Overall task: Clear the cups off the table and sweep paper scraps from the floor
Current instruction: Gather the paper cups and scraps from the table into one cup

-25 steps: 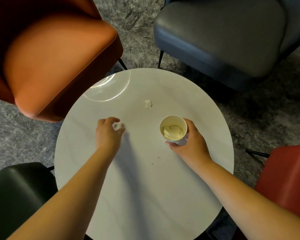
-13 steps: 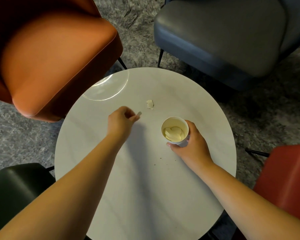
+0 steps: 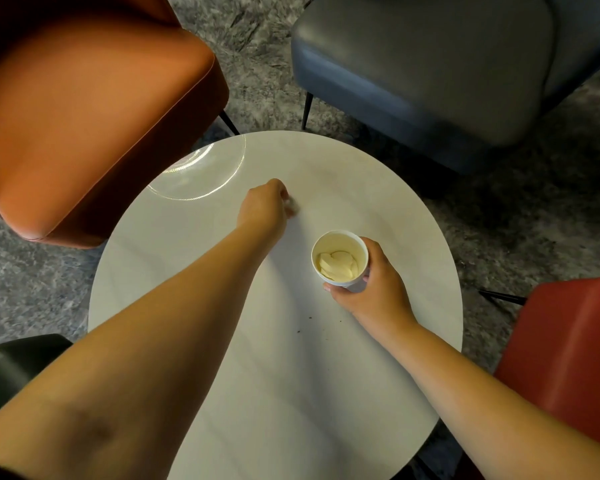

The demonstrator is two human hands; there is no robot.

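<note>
Head view of a round white worktop (image 3: 257, 393) with both bare arms reaching over it. Right hand (image 3: 371, 289): fingers and thumb curled round the side of a white paper cup (image 3: 340, 259), which stands upright on the worktop; the cup holds several pale crumpled paper scraps (image 3: 336, 266) lying in its bottom. Left hand (image 3: 264, 206): well apart from the cup, further out across the worktop and to its left; fingers curled down, their tips pinching a small white scrap (image 3: 293, 204) at the worktop surface, only an edge of it showing past the knuckles. A few tiny dark crumbs (image 3: 298, 330) lie on the worktop just on the near side of the right hand. Surroundings: orange armchair (image 3: 84, 109) beyond and left of the left hand, its seat edge close to the worktop rim; grey-blue armchair (image 3: 430, 71) beyond both hands to the right; red chair (image 3: 568, 358) just beside the right forearm; dark seat (image 3: 11, 368) under the left forearm. Grey mottled floor (image 3: 516, 220) between the chairs. A bright curved reflection (image 3: 201, 171) lies on the worktop just left of the left hand
</note>
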